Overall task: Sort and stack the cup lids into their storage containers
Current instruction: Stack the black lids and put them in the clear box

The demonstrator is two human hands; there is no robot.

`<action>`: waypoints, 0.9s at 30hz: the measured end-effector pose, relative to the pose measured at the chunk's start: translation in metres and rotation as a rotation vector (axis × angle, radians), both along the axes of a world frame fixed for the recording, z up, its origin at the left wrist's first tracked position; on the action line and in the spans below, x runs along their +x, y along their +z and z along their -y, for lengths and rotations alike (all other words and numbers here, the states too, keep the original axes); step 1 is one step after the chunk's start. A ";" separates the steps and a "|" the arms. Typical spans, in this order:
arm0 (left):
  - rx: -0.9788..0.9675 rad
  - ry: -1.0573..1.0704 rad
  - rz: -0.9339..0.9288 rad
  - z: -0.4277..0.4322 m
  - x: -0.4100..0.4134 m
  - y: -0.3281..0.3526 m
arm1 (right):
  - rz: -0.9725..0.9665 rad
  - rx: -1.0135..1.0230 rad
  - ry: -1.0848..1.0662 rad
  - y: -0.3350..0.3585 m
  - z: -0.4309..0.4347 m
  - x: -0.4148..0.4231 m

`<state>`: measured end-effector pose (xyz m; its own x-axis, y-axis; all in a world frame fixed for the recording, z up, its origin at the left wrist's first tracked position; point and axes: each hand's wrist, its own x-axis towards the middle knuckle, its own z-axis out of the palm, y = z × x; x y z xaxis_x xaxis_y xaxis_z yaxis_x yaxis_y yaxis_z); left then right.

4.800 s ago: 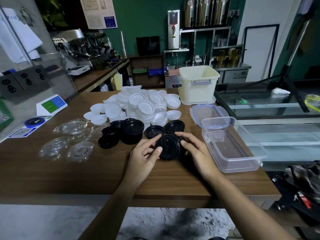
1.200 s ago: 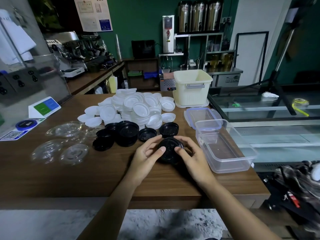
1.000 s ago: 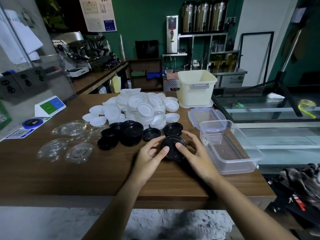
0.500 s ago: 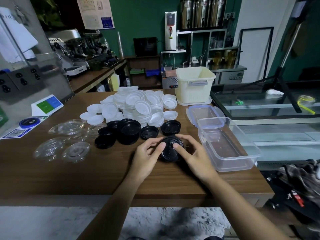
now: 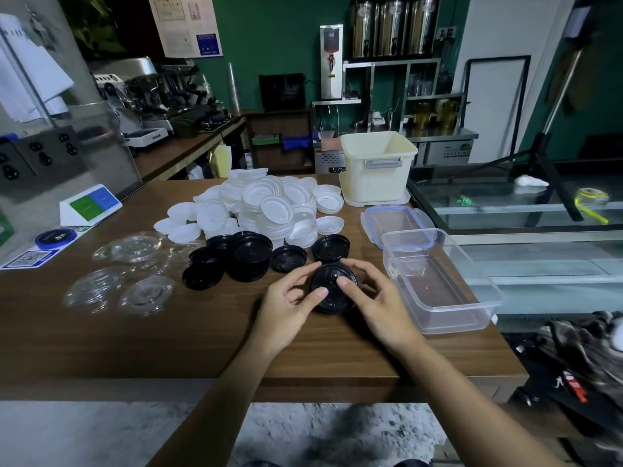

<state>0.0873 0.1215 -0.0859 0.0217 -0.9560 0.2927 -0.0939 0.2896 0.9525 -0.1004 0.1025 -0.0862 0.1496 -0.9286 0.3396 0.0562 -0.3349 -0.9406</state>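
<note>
Head view: black lid stack (image 5: 333,288) between left hand (image 5: 286,308), right hand (image 5: 381,305)

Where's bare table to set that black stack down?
Front strip of table, between clear lids and left hand; smaller corner before the tub, right of right hand. Crowded behind the black stack: black lids, white lids, bin.

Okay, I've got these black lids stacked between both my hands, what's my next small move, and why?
Probably lift the black stack and lower it into the clear container. Your left hand and right hand both grip it, and the container sits open just beside your right hand.
</note>
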 end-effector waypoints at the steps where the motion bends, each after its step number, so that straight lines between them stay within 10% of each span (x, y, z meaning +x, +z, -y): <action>1: -0.005 0.011 0.007 0.002 0.001 -0.001 | 0.006 -0.008 -0.009 0.000 0.000 0.000; 12: -0.199 0.310 0.871 0.039 0.028 -0.016 | 0.042 -0.036 -0.141 -0.001 0.003 0.002; 27: -0.340 0.438 0.698 0.014 0.023 -0.009 | 0.045 -0.058 -0.132 0.000 0.001 -0.001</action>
